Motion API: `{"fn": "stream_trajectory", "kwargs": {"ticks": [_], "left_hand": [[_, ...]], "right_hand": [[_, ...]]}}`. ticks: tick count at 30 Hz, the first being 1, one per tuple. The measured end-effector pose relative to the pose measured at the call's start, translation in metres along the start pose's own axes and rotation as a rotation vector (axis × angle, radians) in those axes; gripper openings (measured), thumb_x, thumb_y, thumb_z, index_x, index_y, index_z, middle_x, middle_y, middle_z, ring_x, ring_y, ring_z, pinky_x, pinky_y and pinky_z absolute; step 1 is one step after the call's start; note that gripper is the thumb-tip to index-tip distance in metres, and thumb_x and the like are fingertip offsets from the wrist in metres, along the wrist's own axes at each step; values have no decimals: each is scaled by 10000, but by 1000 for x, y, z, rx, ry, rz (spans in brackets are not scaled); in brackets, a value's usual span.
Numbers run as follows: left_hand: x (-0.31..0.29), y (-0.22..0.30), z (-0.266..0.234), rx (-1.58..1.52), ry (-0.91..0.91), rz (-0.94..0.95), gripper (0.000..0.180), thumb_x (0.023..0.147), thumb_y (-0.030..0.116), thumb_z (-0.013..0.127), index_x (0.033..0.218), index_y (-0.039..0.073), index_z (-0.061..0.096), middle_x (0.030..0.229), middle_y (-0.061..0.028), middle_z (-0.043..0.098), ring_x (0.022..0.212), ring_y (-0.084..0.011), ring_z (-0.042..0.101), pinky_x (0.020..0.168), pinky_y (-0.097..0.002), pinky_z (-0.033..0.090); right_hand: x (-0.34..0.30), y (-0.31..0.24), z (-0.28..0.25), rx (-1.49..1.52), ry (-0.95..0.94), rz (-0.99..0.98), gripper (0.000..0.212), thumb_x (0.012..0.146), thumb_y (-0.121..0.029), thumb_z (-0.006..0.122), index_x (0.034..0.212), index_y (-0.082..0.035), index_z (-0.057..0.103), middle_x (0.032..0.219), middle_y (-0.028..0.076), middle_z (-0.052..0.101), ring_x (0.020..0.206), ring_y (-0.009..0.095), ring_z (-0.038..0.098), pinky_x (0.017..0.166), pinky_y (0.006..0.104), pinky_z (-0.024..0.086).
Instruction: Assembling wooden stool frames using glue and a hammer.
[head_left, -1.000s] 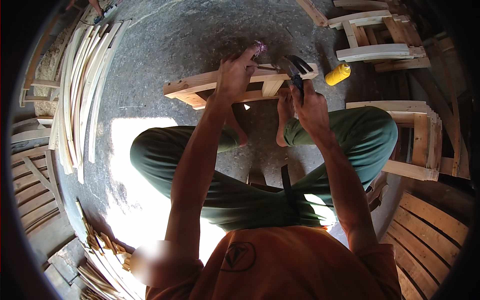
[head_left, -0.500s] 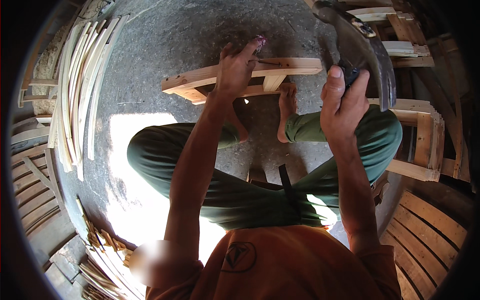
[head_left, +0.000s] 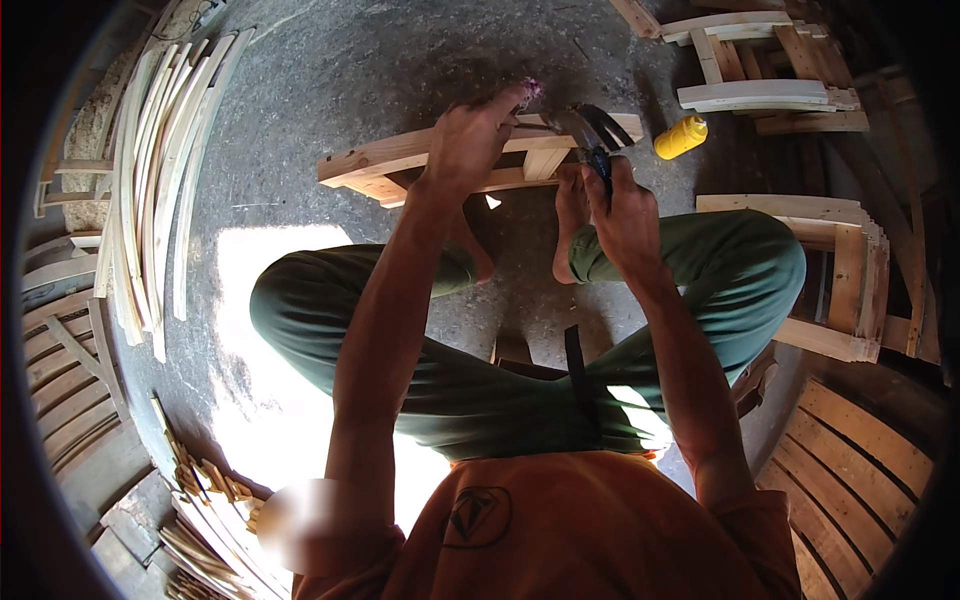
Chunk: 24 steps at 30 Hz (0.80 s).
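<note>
My left hand (head_left: 465, 145) is closed around a thin nail (head_left: 530, 127), which lies roughly level along the upper rail of a small wooden frame (head_left: 385, 155). Beside its fingertips is a crumpled pinkish-purple bundle (head_left: 531, 92); I cannot tell what it is made of. My right hand (head_left: 625, 215) grips a claw hammer (head_left: 598, 128) by its dark handle. The hammer's head is down at the frame's right part, close to the nail's far end; whether they touch is unclear. My bare feet (head_left: 570, 225) are against the frame's near side.
A yellow bottle (head_left: 681, 138) lies right of the frame. Stacked wooden frames (head_left: 755, 95) stand at the far right, with more frames (head_left: 850, 275) nearer. Long pale strips (head_left: 165, 180) lie at the left. A slatted wooden piece (head_left: 850, 470) is at lower right.
The hammer has swung down and left, from raised at the right to the frame. The yellow bottle and stacked frames behind it now show. My left hand has barely shifted.
</note>
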<state>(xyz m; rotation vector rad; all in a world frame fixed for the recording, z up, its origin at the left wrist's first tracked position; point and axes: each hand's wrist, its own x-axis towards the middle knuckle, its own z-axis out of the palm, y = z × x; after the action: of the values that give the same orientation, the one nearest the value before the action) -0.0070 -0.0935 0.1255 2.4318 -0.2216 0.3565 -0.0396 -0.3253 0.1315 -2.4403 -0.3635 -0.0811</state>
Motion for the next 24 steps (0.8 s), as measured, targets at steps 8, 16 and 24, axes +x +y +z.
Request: {"fn": "stream_trajectory", "kwargs": {"ticks": [8, 16, 24], "left_hand": [[1, 1, 0, -73, 21, 20, 466, 843, 52, 650, 1290, 174, 603, 909, -175, 710, 828, -387, 676, 742, -479, 545], [0, 1, 0, 44, -45, 23, 460, 875, 39, 639, 1314, 170, 604, 935, -187, 698, 850, -399, 671, 739, -480, 539], [-3, -5, 3, -22, 11, 100, 456, 903, 70, 543, 1347, 158, 591, 781, -186, 636, 716, -366, 642, 676, -459, 513]], "right_hand": [[2, -2, -2, 9, 8, 10, 270, 989, -260, 587, 1035, -7, 504, 626, 230, 631, 596, 447, 653, 498, 514, 519], [2, -6, -4, -19, 27, -17, 272, 992, -258, 583, 1041, -8, 489, 639, 236, 634, 601, 451, 654, 499, 517, 519], [-1, -4, -1, 49, 68, -46, 256, 998, -236, 566, 1050, 1, 484, 643, 237, 633, 592, 455, 646, 500, 531, 513]]}}
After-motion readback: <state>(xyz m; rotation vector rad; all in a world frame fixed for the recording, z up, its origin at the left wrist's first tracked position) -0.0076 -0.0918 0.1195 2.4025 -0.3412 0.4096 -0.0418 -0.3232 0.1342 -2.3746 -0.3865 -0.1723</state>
